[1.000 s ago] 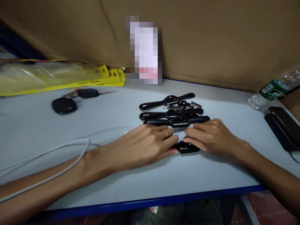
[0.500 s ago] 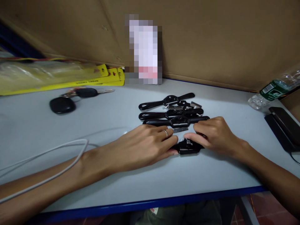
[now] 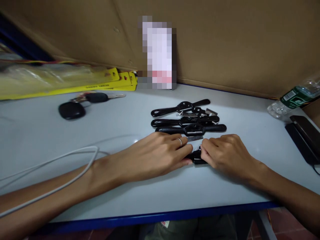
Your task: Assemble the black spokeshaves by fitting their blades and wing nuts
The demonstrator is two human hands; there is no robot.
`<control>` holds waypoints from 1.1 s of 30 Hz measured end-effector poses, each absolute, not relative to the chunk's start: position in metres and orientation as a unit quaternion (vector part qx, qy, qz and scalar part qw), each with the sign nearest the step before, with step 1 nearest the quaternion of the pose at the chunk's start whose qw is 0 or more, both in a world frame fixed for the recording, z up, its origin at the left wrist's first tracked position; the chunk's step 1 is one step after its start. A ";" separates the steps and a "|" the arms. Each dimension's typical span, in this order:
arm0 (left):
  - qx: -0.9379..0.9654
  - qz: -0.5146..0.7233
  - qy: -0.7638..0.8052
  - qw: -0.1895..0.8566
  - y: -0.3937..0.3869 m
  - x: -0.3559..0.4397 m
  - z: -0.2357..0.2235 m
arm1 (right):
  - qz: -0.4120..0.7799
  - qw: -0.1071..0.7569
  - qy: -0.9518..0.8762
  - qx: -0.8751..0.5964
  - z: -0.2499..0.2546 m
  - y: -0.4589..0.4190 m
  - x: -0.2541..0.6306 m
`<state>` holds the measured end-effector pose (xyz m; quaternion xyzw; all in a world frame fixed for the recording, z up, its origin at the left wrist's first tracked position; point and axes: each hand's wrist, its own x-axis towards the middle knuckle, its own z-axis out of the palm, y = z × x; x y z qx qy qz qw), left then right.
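A black spokeshave (image 3: pixel 199 161) lies near the front of the table, its middle showing between my hands. My left hand (image 3: pixel 160 153), with a ring on one finger, is closed around its left handle. My right hand (image 3: pixel 223 151) has its fingers curled together over the right part of the tool's middle; the fingertips and right handle are hidden. Just behind my left fingers rests a loose flat metal blade (image 3: pixel 195 138). Farther back lie several black spokeshave bodies, the nearest (image 3: pixel 195 128) just beyond my hands, with loose screws and blade parts (image 3: pixel 200 112) among them.
Car keys (image 3: pixel 97 97) with a black fob lie back left, before yellow-carded plastic packages (image 3: pixel 100 80). A white cable (image 3: pixel 75 151) crosses my left forearm. At right are a water bottle (image 3: pixel 291 98) and a dark phone-like object (image 3: pixel 306 133). A blurred-out upright item (image 3: pixel 160 53) leans against cardboard.
My right hand has rolled over the spokeshave's middle, its thumb now tucked in and covering the silver screw seen before. My left hand keeps its hold. The view has shifted slightly.
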<state>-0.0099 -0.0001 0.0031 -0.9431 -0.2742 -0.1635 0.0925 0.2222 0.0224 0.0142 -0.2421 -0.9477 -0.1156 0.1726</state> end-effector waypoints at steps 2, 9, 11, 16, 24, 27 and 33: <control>-0.944 -0.159 -0.275 0.089 0.000 -0.010 0.003 | -0.128 0.196 -0.927 -0.291 0.012 0.015 0.217; -0.942 -0.168 -0.273 0.097 0.000 -0.010 0.003 | -0.011 0.229 -0.925 -0.303 0.015 0.033 0.225; -0.943 -0.168 -0.272 0.096 0.000 -0.010 0.003 | -0.013 0.226 -0.938 -0.261 0.018 0.046 0.233; -0.944 -0.170 -0.269 0.087 0.000 -0.011 0.003 | -0.033 0.156 -0.963 -0.219 0.020 0.058 0.243; -0.944 -0.166 -0.274 0.083 0.000 -0.011 0.002 | -0.119 0.150 -0.966 -0.171 0.018 0.035 0.231; -0.944 -0.164 -0.273 0.082 0.000 -0.011 0.001 | -0.139 0.174 -0.947 -0.230 0.014 0.022 0.224; -0.944 -0.162 -0.275 0.088 0.000 -0.011 0.002 | -0.076 0.203 -0.929 -0.299 0.015 0.019 0.220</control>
